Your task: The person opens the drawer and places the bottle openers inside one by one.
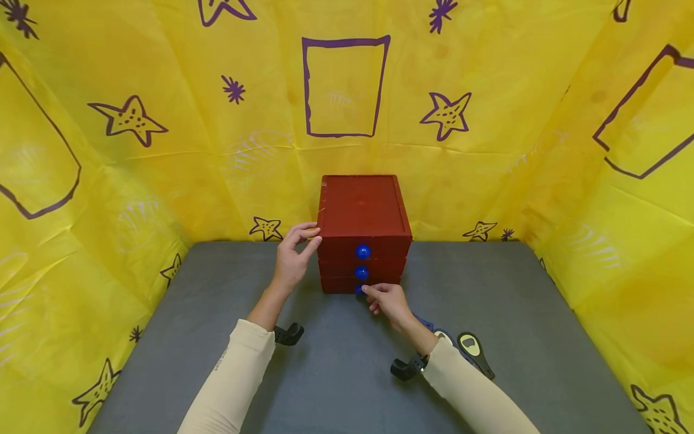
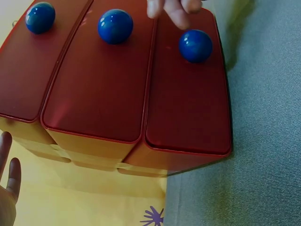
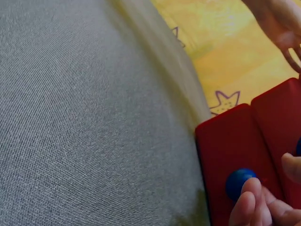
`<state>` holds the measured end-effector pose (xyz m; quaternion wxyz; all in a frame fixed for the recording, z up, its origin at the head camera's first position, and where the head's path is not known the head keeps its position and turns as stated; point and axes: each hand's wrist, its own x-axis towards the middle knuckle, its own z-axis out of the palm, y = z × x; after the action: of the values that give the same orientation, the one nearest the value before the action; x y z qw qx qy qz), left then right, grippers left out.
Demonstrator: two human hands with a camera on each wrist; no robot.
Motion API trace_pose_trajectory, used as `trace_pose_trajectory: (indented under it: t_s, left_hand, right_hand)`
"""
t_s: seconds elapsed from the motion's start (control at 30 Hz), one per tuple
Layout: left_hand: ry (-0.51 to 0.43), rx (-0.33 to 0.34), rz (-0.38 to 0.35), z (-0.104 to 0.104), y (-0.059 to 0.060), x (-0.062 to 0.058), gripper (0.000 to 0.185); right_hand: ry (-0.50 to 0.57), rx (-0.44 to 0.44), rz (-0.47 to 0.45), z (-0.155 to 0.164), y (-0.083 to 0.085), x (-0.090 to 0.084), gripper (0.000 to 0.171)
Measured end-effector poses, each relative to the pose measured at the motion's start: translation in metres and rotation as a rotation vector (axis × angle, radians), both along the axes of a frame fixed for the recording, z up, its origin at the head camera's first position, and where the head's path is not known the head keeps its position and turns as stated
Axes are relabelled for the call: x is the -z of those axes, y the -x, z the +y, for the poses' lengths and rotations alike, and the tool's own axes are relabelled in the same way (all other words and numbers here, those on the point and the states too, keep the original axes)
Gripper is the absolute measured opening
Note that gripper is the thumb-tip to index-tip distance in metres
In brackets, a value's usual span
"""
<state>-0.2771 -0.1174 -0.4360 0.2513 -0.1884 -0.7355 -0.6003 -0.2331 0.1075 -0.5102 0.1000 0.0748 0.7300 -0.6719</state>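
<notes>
A red wooden chest (image 1: 362, 211) with three shut drawers stands at the back middle of the grey mat (image 1: 217, 337). Each drawer has a blue knob; the bottom knob (image 1: 359, 290) lies just above the mat. My left hand (image 1: 295, 253) rests flat against the chest's left side, fingertips at its top front corner. My right hand (image 1: 385, 299) reaches the bottom knob (image 2: 195, 45) with its fingertips (image 2: 174, 13), which touch its edge without closing round it. In the right wrist view a finger (image 3: 248, 203) lies against that knob (image 3: 239, 182). The left hand's palm (image 2: 7, 188) shows beside the chest.
A black bottle opener (image 1: 475, 352) lies on the mat by my right forearm, with a blue-edged object partly under the wrist. Yellow sheeting with purple stars (image 1: 130, 120) walls in the back and both sides. Grey mat stretches left and right of the chest.
</notes>
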Motion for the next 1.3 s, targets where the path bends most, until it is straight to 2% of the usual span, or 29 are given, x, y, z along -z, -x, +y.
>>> trace_pose_trajectory:
  t_s: [0.23, 0.57, 0.77, 0.87, 0.97, 1.3]
  left_hand:
    - [0.011, -0.003, 0.001, 0.000, -0.001, 0.000, 0.023]
    - [0.008, -0.011, -0.050, 0.002, -0.002, -0.002, 0.023]
    - [0.026, -0.011, -0.037, 0.006, -0.014, -0.018, 0.023]
    - [0.026, -0.008, -0.030, 0.007, -0.022, -0.027, 0.023]
    - [0.024, -0.005, -0.027, 0.008, -0.026, -0.031, 0.022]
    - [0.001, 0.014, -0.008, 0.008, -0.024, -0.029, 0.022]
  right_hand:
    - [-0.034, 0.023, -0.025, -0.001, 0.004, 0.005, 0.035]
    - [-0.025, -0.049, -0.123, -0.003, 0.014, 0.012, 0.035]
    - [-0.014, -0.086, -0.139, -0.003, 0.017, 0.015, 0.037]
    - [-0.023, -0.096, -0.127, -0.004, 0.014, 0.015, 0.038]
    - [-0.033, -0.100, -0.119, -0.004, 0.009, 0.014, 0.038]
    - [-0.051, -0.100, -0.087, -0.001, -0.022, 0.021, 0.036]
